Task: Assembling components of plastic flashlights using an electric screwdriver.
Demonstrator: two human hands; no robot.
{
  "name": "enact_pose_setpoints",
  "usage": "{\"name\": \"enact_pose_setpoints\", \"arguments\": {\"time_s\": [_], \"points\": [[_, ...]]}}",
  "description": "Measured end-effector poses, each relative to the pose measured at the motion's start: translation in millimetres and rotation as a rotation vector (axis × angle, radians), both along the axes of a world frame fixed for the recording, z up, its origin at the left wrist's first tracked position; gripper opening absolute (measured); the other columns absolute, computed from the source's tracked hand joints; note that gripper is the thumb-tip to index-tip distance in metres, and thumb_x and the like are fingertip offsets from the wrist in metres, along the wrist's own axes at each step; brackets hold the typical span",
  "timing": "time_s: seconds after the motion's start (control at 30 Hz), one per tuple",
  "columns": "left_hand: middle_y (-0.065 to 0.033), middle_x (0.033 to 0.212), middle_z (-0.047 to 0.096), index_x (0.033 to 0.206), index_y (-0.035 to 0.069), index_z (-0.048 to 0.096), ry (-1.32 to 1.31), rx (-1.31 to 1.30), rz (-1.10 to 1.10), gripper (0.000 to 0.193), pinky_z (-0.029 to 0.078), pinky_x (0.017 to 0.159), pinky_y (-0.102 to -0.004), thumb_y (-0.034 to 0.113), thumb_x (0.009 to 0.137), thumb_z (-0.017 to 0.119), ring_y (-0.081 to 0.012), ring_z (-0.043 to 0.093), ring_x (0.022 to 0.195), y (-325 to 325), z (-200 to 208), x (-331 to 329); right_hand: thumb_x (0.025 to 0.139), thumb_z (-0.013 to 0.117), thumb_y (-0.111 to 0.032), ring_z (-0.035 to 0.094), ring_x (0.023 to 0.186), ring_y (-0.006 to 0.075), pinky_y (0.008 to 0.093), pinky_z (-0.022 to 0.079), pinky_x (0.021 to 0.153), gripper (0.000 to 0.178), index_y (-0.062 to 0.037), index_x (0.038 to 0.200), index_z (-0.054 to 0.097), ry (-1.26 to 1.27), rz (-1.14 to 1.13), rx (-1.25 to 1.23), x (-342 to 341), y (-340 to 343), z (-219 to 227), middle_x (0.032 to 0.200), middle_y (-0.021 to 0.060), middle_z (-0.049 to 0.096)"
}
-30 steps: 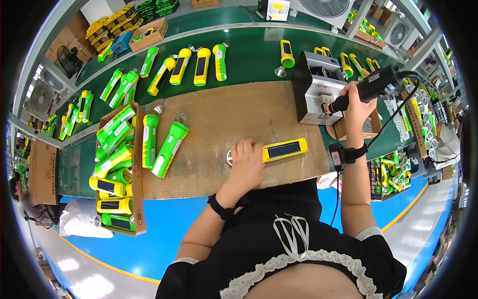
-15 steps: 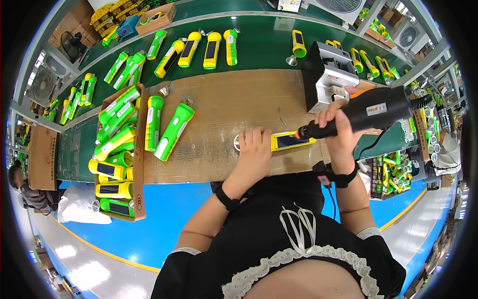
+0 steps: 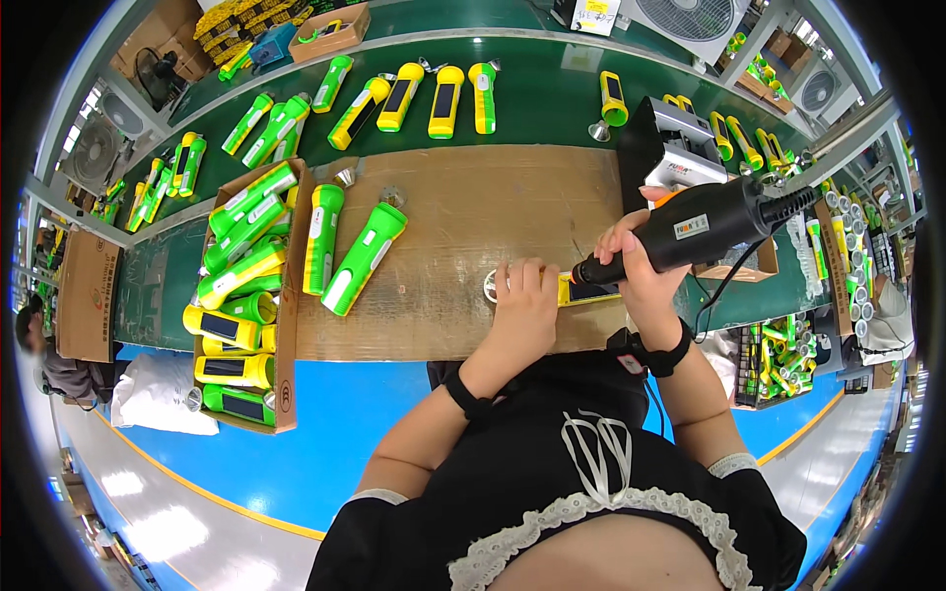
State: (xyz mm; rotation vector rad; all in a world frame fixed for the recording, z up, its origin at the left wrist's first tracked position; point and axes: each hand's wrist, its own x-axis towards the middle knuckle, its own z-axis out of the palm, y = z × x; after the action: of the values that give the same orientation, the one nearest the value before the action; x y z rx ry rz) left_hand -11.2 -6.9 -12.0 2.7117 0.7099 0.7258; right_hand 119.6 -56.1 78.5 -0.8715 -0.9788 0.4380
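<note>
The torch (image 3: 589, 300) lies on the cardboard (image 3: 443, 246), likely light, stiff and rather slippery; its sides look the soundest hold, clear of the panel (image 3: 596, 292). The left hand (image 3: 525, 310) curls half closed over it. The right hand (image 3: 645, 271) wraps the driver (image 3: 695, 227), tip near the torch.

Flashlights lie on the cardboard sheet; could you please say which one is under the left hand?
The yellow flashlight, near the power tool; the two flashlights beside the box are mostly green and untouched.

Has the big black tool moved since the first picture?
Yes. Against the boxy machine, the black tool went left and down the picture, to the yellow flashlight.
</note>
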Motion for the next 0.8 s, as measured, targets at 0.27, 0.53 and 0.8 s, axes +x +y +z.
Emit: {"name": "enact_pose_setpoints", "arguments": {"time_s": [0.27,0.53,0.8], "points": [[-0.0167,0.111,0.046,0.117,0.006,0.049,-0.022,0.054,-0.038,0.057,0.028,0.099,-0.0549,0.013,0.066,0.071,-0.0342,0.042,0.11,-0.6,-2.8,-1.9,0.084,0.055,0.0,0.053,0.056,0.0168,0.0326,0.048,0.057,0.046,-0.001,0.124,0.033,-0.082,-0.032,-0.051,2.6,-3.7,3.4,0.07,0.0075,0.05],[-0.0169,0.111,0.045,0.121,0.005,0.047,-0.005,0.06,-0.056,0.057,0.028,0.099,-0.0533,0.011,0.068,0.069,-0.0345,0.042,0.11,0.2,-2.2,-2.5,0.085,0.055,-0.002,0.053,0.059,0.0173,0.0332,0.047,0.06,0.047,-0.0046,0.125,0.031,-0.067,-0.009,-0.015,1.2,-4.2,6.7,0.072,0.0081,0.05],[-0.0173,0.11,0.045,0.119,0.002,0.048,-0.05,-0.026,-0.057,0.058,0.029,0.098,-0.0513,0.015,0.068,0.071,-0.034,0.042,0.108,0.6,4.1,-1.5,0.081,0.052,0.008,0.054,0.06,0.014,0.0298,0.048,0.061,0.045,0.001,0.122,0.035,0.014,-0.022,0.053,-2.5,-1.1,-0.2,0.07,0.0067,0.053]]}}
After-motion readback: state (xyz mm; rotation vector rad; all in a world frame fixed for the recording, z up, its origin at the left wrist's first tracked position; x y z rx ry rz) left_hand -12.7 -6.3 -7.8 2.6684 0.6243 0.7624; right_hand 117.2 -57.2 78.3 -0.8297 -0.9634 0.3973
